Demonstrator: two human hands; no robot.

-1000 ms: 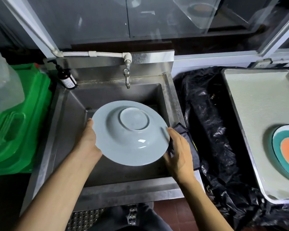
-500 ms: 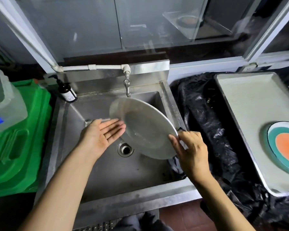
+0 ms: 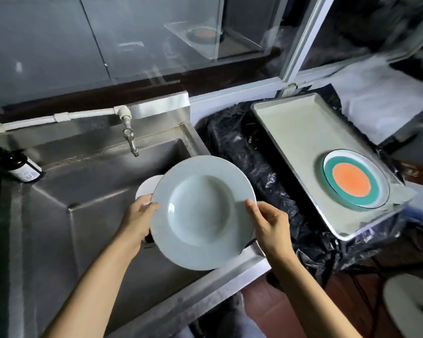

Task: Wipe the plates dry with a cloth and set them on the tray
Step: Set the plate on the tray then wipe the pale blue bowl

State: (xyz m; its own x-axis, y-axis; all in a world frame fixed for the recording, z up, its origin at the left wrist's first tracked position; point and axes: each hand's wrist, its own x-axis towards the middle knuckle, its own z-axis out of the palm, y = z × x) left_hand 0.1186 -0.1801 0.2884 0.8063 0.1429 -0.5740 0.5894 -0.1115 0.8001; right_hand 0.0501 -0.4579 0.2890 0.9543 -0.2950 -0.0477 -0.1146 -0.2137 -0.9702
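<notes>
A stainless-steel sink (image 3: 66, 230) with a metal tap (image 3: 130, 140) on a white pipe (image 3: 59, 117) fills the left of the view, below dark glass panels.

The left hand (image 3: 138, 220) grips the pale blue-grey deep-welled round plate (image 3: 203, 213) at its nine o'clock rim, thumb (image 3: 153, 206) lying on the upper face and the other fingers curled out of sight beneath. The right hand (image 3: 270, 223) grips the rim at three o'clock, thumb (image 3: 250, 207) pressed on the upper face, the remaining fingers hidden under the plate. The plate faces up, tilted a little, and is held above the front right corner of the sink basin, its lower edge over the sink's front ledge. Behind its ten o'clock edge a small white round dish (image 3: 148, 187) peeps out; whether the two touch I cannot tell.

Outward at three o'clock from the plate, crumpled black plastic sheeting (image 3: 249, 152) covers the bench. On that sheeting rests a pale rectangular metal-rimmed tray (image 3: 291, 128), well apart from the held plate. In the tray's near right part lies a flat round plate with an orange centre and a teal ring (image 3: 354, 182). At nine o'clock, on the sink's back left ledge, stands a dark brown pump bottle with a white label (image 3: 20, 164).
</notes>
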